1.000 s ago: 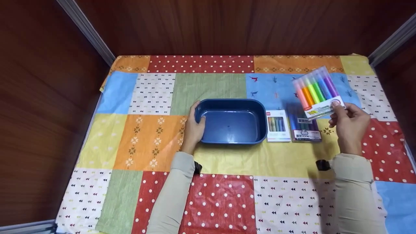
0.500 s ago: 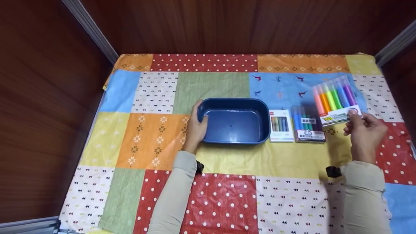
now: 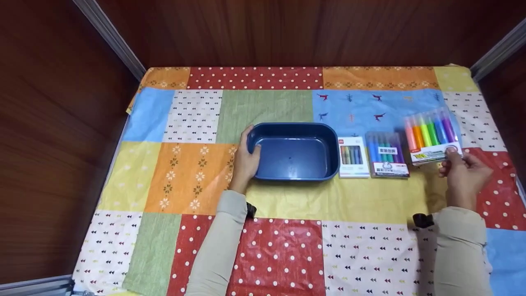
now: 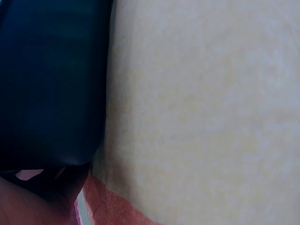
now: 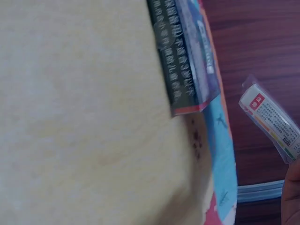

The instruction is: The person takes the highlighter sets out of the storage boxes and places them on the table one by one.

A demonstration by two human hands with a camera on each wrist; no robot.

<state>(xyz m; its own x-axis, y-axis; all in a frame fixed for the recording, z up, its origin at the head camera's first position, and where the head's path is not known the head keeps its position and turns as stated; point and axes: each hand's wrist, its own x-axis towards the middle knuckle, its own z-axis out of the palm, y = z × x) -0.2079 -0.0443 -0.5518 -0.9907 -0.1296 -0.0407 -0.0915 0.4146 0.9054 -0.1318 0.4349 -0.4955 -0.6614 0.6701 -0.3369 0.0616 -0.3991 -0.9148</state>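
At its left end, a dark blue plastic bin (image 3: 291, 160) is gripped by my left hand (image 3: 245, 164), thumb over the rim and fingers along the outside. The left wrist view shows the bin's dark side (image 4: 51, 84) and part of the hand (image 4: 33, 204). My right hand (image 3: 468, 179) pinches the lower right corner of a clear pack of coloured markers (image 3: 431, 133), thumb on its white label. In the right wrist view this pack (image 5: 273, 121) appears raised off the cloth. Left of it lie a second marker pack (image 3: 387, 154) and a white windowed box (image 3: 353, 169) of coloured sticks.
A patchwork tablecloth (image 3: 283, 255) covers the table. Dark wood panels (image 3: 263, 33) stand behind and at both sides, with metal corner posts (image 3: 111, 33). The white box sits close against the bin's right end.
My right hand has carried the marker pack rightward and lower, from over the second pack to that pack's right. My left hand keeps its grip on the bin.
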